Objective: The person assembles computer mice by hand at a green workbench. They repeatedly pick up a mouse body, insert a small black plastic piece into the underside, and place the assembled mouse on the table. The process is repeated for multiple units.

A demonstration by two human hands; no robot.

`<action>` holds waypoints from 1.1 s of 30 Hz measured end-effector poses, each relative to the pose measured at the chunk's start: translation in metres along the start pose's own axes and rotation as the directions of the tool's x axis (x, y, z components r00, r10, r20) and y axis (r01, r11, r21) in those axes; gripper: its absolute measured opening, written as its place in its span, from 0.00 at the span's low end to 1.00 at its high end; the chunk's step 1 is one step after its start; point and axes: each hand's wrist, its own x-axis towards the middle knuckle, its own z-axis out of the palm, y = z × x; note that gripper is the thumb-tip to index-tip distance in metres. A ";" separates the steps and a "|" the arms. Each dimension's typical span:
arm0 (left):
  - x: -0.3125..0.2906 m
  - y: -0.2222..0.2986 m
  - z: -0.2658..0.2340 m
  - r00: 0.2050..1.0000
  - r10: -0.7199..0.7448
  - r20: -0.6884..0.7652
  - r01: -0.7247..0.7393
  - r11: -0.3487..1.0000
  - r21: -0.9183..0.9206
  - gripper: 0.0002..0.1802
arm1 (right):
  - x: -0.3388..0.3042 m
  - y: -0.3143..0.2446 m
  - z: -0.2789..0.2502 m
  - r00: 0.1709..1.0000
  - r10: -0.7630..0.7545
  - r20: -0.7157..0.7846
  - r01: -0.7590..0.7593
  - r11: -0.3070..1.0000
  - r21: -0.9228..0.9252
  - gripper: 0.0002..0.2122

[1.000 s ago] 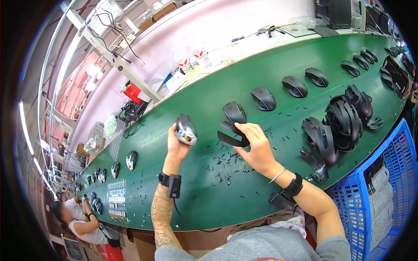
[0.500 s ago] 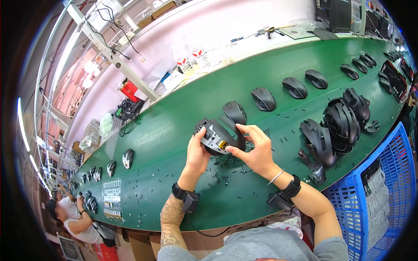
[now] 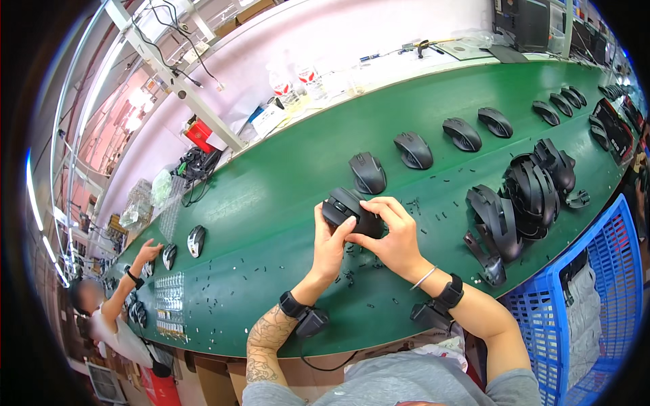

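Between both hands, above the green bench, is a black computer mouse, its dark top cover and scroll wheel side showing. My left hand closes round its left side, thumb on the shell. My right hand grips the right side, with thumb below and fingers on the top edge. The underside and the mouse's inner parts are hidden. Just beyond my hands, another black mouse rests on the bench. Small black plastic pieces lie scattered under and around my hands.
A row of black mice runs to the far right. Loose black mouse shells are heaped at right, near a blue plastic crate. At left are a clear tray, a half-assembled mouse and a co-worker's outstretched hand.
The mouse has been turned; its silver and gold inner side no longer shows, and the black cover now lies on it. At left, the co-worker's arm has reached out toward the mice.
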 end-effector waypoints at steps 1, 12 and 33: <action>0.002 -0.003 -0.001 0.999 0.030 -0.017 -0.030 0.999 -0.038 0.27 | -0.001 0.000 0.001 1.000 -0.001 0.001 0.001 1.000 -0.007 0.25; 0.008 0.002 -0.012 0.974 0.122 -0.188 -0.144 0.984 -0.109 0.25 | -0.004 0.027 0.013 0.855 0.466 0.227 -0.515 0.719 0.466 0.17; 0.020 0.009 -0.032 0.918 -0.260 -0.299 0.170 0.941 -0.294 0.25 | 0.005 0.028 0.005 0.751 0.548 0.369 -0.651 0.524 0.549 0.11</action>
